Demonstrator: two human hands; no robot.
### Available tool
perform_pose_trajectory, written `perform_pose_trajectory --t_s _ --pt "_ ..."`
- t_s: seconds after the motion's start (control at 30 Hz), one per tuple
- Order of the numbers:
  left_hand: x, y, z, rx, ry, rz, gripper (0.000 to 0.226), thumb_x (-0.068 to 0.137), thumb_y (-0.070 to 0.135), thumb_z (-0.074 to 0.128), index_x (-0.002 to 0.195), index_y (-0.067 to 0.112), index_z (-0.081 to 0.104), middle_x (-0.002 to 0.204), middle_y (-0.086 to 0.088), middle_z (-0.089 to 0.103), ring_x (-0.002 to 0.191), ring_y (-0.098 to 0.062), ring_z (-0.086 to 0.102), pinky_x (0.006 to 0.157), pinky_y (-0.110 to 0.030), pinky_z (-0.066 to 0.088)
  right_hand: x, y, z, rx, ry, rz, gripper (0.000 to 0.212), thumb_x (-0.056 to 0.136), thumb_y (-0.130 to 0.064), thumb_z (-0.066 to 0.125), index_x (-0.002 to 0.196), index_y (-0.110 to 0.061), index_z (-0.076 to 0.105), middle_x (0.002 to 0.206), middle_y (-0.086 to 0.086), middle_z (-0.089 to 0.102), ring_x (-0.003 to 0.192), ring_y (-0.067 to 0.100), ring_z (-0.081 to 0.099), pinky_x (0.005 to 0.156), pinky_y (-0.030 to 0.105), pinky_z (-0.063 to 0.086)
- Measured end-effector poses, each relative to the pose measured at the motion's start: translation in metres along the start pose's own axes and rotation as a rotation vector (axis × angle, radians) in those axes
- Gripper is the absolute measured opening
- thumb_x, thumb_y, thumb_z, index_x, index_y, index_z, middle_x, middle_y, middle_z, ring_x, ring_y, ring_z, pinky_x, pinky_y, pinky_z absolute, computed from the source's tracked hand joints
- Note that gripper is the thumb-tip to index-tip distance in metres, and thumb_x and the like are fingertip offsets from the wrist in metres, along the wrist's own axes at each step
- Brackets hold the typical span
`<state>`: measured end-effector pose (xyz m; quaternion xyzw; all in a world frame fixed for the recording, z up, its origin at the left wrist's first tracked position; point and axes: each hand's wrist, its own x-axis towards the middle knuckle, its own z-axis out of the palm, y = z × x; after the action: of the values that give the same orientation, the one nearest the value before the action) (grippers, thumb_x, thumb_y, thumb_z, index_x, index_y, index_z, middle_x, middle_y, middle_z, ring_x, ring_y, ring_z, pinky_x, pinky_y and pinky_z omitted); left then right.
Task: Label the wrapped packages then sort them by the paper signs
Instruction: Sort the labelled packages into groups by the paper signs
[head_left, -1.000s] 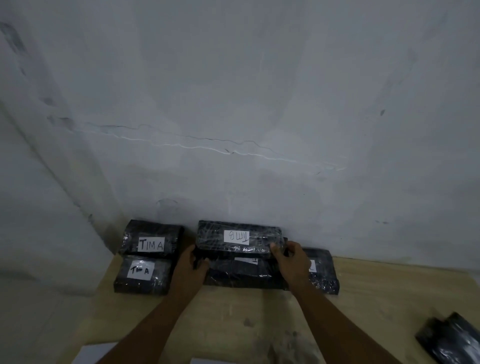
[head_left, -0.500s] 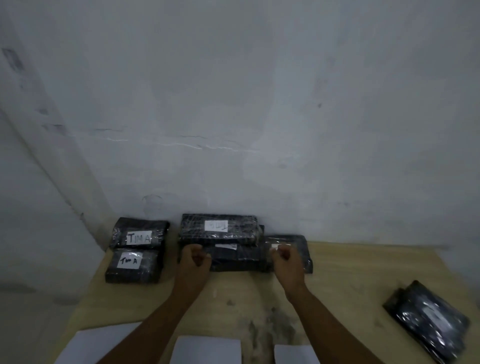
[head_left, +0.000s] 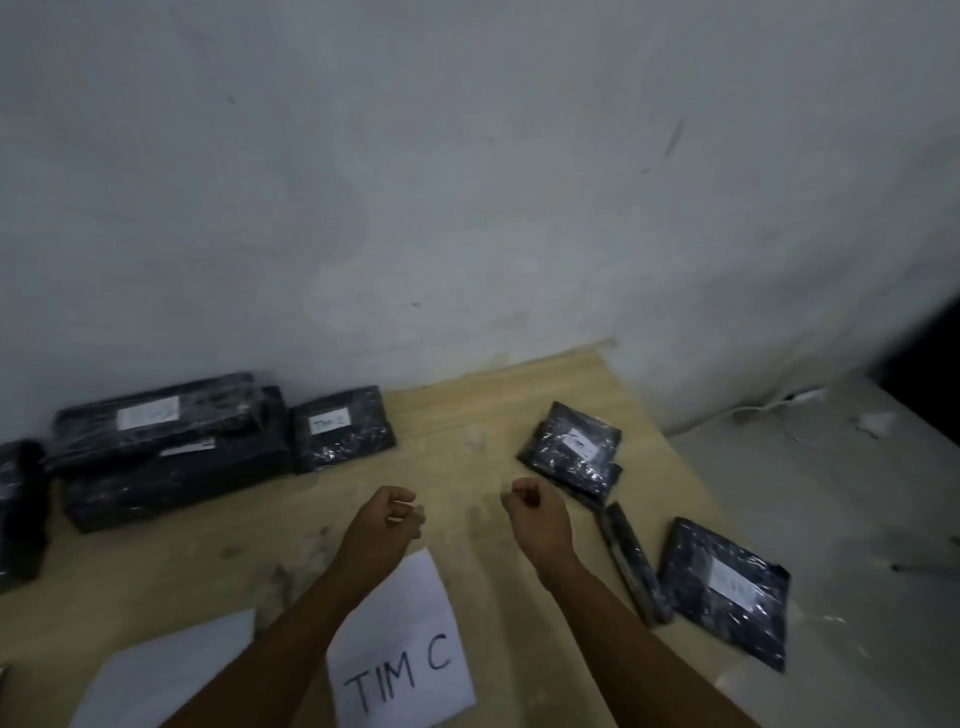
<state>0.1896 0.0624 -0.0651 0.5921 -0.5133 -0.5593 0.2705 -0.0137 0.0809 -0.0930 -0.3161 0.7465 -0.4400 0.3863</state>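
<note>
Black wrapped packages with white labels lie on a wooden table (head_left: 467, 415). Two long ones are stacked at the back left (head_left: 171, 441), and a smaller package labelled "TIM C" (head_left: 340, 428) lies beside them. Another labelled package (head_left: 574, 452) lies at the right, on top of a second one. A larger labelled package (head_left: 727, 587) sits at the table's right edge. A paper sign reading "TIM C" (head_left: 410, 660) lies near me. My left hand (head_left: 387, 525) and my right hand (head_left: 535, 514) hover over the table with fingers curled, holding nothing.
A second white sheet (head_left: 161, 675) lies at the near left. A narrow dark package (head_left: 631, 561) lies between my right arm and the large package. More dark packages (head_left: 21, 509) sit at the far left edge. A white cable (head_left: 779, 410) runs over the grey surface to the right.
My hands have let go of the stacked packages and pulled back towards me. The view has swung right, bringing the right-hand packages and the "TIM C" sign into sight.
</note>
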Motion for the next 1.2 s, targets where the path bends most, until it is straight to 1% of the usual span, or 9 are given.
perform_pose_trajectory --t_s 0.13,0.23,0.37,0.5,0.73,0.9,1.07,1.13,1.2 --pt "-0.002 0.010 0.078 0.008 -0.104 -0.028 0.014 0.095 0.014 0.057 0.108 0.009 0.054 0.101 -0.013 0.067 0.081 -0.022 0.064 0.062 -0.027 0.045 0.015 0.036 -0.075 -0.110 0.104 0.023 0.014 0.085 -0.017 0.068 0.096 -0.016 0.059 0.098 0.005 0.063 0.095 0.022 0.060 0.085 0.034 0.049" --pt "-0.002 0.015 0.122 0.019 -0.156 -0.031 0.006 0.095 0.012 0.057 0.099 0.015 0.053 0.096 -0.013 0.067 0.074 -0.019 0.062 0.059 -0.028 0.043 0.022 0.066 -0.121 -0.321 0.199 -0.024 0.020 0.080 -0.022 0.068 0.097 -0.014 0.059 0.100 0.010 0.060 0.099 0.030 0.057 0.083 0.037 0.047" --pt "-0.005 0.023 0.169 0.054 -0.202 -0.020 0.009 0.095 0.012 0.057 0.095 0.019 0.052 0.091 -0.009 0.067 0.073 -0.017 0.062 0.057 -0.026 0.043 0.021 0.097 -0.168 -0.541 0.223 0.039 0.061 0.078 -0.031 0.071 0.129 -0.011 0.045 0.126 0.015 0.049 0.119 0.033 0.044 0.094 0.040 0.042" --pt "-0.005 0.028 0.195 0.065 -0.210 -0.009 0.008 0.094 0.009 0.056 0.096 0.015 0.052 0.088 -0.008 0.067 0.071 -0.017 0.061 0.055 -0.025 0.042 0.021 0.119 -0.183 -0.647 0.129 0.113 0.080 0.073 -0.041 0.075 0.133 -0.006 0.036 0.123 0.018 0.049 0.114 0.034 0.047 0.091 0.040 0.046" --pt "-0.003 0.035 0.214 0.070 -0.209 0.011 0.008 0.093 0.010 0.057 0.100 0.011 0.053 0.087 -0.007 0.068 0.071 -0.016 0.061 0.053 -0.023 0.042 0.023 0.142 -0.185 -0.573 0.024 0.145 0.027 0.086 -0.024 0.064 0.106 -0.011 0.053 0.108 0.011 0.063 0.095 0.024 0.059 0.081 0.040 0.054" --pt "0.005 0.032 0.206 0.069 -0.197 0.014 0.007 0.093 0.010 0.057 0.098 0.015 0.054 0.091 -0.008 0.069 0.074 -0.017 0.063 0.058 -0.027 0.044 0.010 0.128 -0.191 -0.265 0.165 0.064 0.016 0.095 -0.024 0.056 0.107 -0.014 0.059 0.101 0.006 0.066 0.083 0.014 0.061 0.064 0.024 0.049" --pt "0.013 0.026 0.200 0.029 -0.146 0.025 0.007 0.093 0.013 0.059 0.098 0.014 0.055 0.105 -0.017 0.065 0.079 -0.020 0.063 0.059 -0.029 0.046 -0.001 0.108 -0.199 -0.003 0.155 0.039 0.014 0.098 -0.019 0.051 0.104 -0.016 0.063 0.094 0.002 0.068 0.083 0.012 0.065 0.063 0.024 0.055" --pt "0.015 0.024 0.198 0.019 -0.117 0.027 0.015 0.092 0.019 0.062 0.105 0.013 0.056 0.110 -0.011 0.063 0.087 -0.022 0.063 0.060 -0.030 0.050 -0.001 0.100 -0.197 0.024 0.135 0.022 0.017 0.097 -0.015 0.050 0.097 -0.014 0.067 0.086 -0.001 0.068 0.074 0.006 0.064 0.053 0.014 0.049" --pt "0.016 0.023 0.194 0.010 -0.105 0.013 0.029 0.091 0.025 0.064 0.117 0.015 0.054 0.116 -0.003 0.059 0.092 -0.020 0.062 0.064 -0.032 0.053 0.000 0.093 -0.194 0.045 0.067 -0.005 0.020 0.096 -0.010 0.050 0.092 -0.011 0.070 0.074 0.001 0.065 0.061 0.008 0.059 0.048 0.013 0.043"
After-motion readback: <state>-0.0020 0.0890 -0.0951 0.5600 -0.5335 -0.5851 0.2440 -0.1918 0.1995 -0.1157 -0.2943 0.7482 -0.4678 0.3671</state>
